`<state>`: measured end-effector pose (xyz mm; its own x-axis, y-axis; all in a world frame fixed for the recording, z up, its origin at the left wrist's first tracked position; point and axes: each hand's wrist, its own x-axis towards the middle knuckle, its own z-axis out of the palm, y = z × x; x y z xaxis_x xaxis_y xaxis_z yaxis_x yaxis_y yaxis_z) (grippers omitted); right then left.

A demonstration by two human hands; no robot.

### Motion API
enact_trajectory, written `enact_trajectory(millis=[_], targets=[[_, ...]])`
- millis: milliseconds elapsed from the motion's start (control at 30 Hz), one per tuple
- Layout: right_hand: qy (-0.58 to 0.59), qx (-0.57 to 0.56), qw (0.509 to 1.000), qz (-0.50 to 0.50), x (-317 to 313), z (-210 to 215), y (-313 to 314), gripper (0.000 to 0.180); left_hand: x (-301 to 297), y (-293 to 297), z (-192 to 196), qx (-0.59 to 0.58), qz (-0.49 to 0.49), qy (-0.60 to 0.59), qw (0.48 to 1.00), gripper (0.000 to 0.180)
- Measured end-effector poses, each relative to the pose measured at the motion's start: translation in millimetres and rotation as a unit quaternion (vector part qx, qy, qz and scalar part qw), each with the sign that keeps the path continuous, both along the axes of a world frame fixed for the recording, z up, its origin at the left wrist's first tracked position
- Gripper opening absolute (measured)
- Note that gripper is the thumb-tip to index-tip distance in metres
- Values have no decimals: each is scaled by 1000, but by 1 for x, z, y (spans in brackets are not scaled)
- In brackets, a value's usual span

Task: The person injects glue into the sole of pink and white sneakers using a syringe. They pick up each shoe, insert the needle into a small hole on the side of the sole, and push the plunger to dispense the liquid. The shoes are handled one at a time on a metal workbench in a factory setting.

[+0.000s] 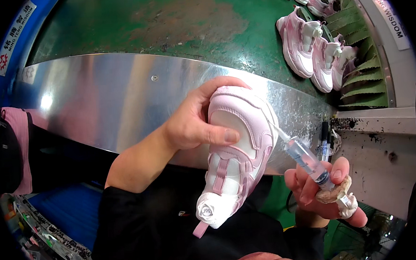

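Note:
A pink and white sneaker (222,172) is held toe-up in my left hand (188,121), fingers behind the toe and thumb pressed on its white upper. My right hand (316,190) grips a clear plastic syringe (307,159) by its barrel. The syringe's thin white nozzle meets the seam between the sneaker's upper and sole, on the right side near the toe. Clear fluid or a dark plunger end shows in the lower barrel; I cannot tell which. Lumpy beige material (338,198) clings around the plunger end near my fingers. The sneaker's sole faces away and is mostly hidden.
A shiny metal ledge (101,103) runs across in front, with a worn green surface (187,26) beyond. Several similar sneakers (303,48) stand at far right beside green flaps (364,82). Pens (324,132) lie by the ledge's right end. A person in pink (20,141) is at left.

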<state>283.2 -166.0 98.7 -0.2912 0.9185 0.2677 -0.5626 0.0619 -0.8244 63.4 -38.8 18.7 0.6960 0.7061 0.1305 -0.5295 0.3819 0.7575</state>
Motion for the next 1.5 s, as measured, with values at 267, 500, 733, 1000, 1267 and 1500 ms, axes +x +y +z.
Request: enact_trajectory(millis=[267,500,733,1000,1267,1500], targets=[[-6,-17,1000,12,-9,-2,7,81,-2,-3,-3,29,-6,-30,999,73],[-29,-46,999,5,-10,1,10,74,-3,-5,0,28,6,-13,999,74],[-20,-54,998,-13,-5,0,9,74,-5,-3,4,7,12,18,1000,78],[0,-59,998,-12,0,-10,6,79,-6,-1,2,3,29,49,998,83],[20,-73,996,-40,7,-24,-9,81,-2,2,-7,-20,69,51,996,80],[43,-76,995,-51,11,-45,-23,82,1,11,-19,-37,41,-4,998,65]])
